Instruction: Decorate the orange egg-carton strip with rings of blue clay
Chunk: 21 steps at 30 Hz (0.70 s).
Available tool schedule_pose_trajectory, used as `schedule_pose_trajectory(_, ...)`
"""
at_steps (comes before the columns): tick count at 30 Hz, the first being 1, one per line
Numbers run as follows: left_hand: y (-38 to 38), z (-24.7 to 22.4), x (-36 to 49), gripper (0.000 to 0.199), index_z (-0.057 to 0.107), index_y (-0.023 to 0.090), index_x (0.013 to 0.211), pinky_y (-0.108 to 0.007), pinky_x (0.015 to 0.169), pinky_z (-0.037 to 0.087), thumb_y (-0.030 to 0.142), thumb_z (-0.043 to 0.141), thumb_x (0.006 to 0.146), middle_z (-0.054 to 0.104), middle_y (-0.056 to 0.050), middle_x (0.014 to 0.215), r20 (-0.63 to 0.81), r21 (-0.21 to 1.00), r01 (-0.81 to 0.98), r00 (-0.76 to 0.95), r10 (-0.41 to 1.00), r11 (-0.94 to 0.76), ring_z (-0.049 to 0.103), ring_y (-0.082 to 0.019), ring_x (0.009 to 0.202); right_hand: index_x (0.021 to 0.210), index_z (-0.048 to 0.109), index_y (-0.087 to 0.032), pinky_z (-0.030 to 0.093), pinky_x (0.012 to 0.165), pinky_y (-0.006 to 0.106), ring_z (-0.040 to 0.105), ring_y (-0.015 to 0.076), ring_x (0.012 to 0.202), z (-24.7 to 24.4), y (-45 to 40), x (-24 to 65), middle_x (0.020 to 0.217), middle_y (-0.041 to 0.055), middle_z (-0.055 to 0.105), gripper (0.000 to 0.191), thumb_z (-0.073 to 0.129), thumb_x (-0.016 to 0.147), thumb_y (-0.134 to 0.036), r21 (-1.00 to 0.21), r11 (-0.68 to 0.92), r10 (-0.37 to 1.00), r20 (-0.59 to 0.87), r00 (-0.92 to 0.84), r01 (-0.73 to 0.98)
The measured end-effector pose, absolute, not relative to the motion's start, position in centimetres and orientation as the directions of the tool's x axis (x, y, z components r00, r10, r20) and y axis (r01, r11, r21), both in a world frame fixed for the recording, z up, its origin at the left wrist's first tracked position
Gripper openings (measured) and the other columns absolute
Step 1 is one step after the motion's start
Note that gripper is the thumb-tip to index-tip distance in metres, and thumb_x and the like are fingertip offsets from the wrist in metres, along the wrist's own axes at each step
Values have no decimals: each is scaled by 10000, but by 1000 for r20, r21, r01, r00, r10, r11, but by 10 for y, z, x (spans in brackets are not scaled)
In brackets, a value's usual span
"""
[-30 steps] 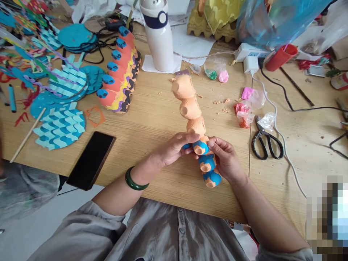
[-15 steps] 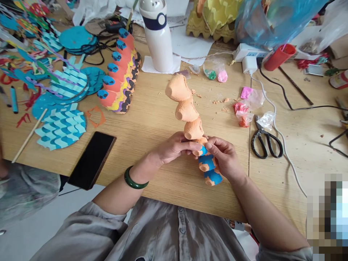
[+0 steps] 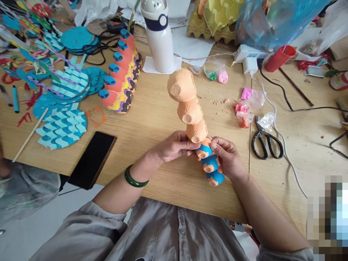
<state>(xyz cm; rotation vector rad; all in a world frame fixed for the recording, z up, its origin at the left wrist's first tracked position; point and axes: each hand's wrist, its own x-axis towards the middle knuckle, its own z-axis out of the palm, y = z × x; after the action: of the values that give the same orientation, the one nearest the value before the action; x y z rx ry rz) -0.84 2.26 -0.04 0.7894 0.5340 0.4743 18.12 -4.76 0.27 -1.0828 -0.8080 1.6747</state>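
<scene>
Fingers (image 3: 187,144) pressed together, the left hand (image 3: 172,148) braces a strip of egg-carton cups (image 3: 190,110) from one side, while the right hand (image 3: 228,157), fingers curled, pinches its blue-patched lower cups from the other. The strip is held above the wooden worktop (image 3: 163,181), near the front edge, tilting up and away from the wearer. Three rough orange cups rise unsupported above the grip; three blue-and-orange cups hang below it.

The long free end makes the strip top-heavy, so the joints between cups may be the weak points: a sharp twist could crease or tear them. Too firm a pinch could dent the thin cup walls or mar the blue and orange surface, and a loose grip could let the strip tip toward the orange crumbs (image 3: 217,102) scattered behind it. A second strip (image 3: 119,76), banded in orange, yellow, purple and black with blue tips, lies toward the back edge, where a wide swing could knock it. Black-handled scissors (image 3: 266,145) rest right of the hands, with a black smartphone (image 3: 91,160) left of them, near the front edge.
</scene>
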Motion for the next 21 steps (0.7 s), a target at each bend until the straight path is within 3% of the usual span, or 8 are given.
schedule_pose_trajectory(4, 20, -1, -6, 334, 796, 140, 905, -251, 599, 497, 417, 904, 752, 715, -42, 739, -249, 754, -234, 763, 597, 614, 623, -110, 615, 678, 640, -218, 489, 501, 240, 634, 133, 559, 3, -45, 181, 702, -7, 712, 385, 854, 800, -514, -825, -359, 933, -318, -166, -436)
schedule_pose_trajectory(8, 18, -2, -3, 350, 795, 146, 1000, -258, 639, 546, 420, 850, 789, 677, -10, 737, -274, 733, -275, 718, 639, 622, 509, -67, 561, 703, 658, -223, 474, 501, 236, 548, 108, 499, 1, -45, 179, 611, -42, 628, 361, 856, 802, -509, -813, -339, 939, -323, -117, -474)
schedule_pose_trajectory(15, 24, 4, -10, 305, 756, 146, 976, -198, 516, 466, 328, 846, 748, 567, 48, 705, -336, 722, -157, 771, 540, 674, 326, -20, 501, 706, 676, -201, 410, 542, 224, 520, 97, 584, 0, -48, 178, 686, -25, 635, 380, 815, 838, -529, -943, -261, 964, -267, 1, -208)
schedule_pose_trajectory(17, 24, 5, -11, 285, 732, 145, 936, -194, 519, 473, 310, 854, 739, 594, 40, 755, -342, 739, -121, 780, 524, 663, 360, -17, 514, 701, 673, -198, 412, 557, 235, 516, 106, 600, 4, -49, 176, 675, -20, 627, 393, 801, 837, -544, -960, -252, 965, -259, 40, -124)
schedule_pose_trajectory(21, 22, 1, -8, 373, 703, 147, 984, -182, 547, 489, 265, 891, 684, 669, -9, 885, -400, 773, -56, 730, 554, 632, 607, -90, 711, 676, 652, -195, 411, 605, 262, 499, 118, 624, 8, -52, 170, 659, -13, 598, 392, 740, 887, -514, -985, -165, 984, -162, 75, 47)
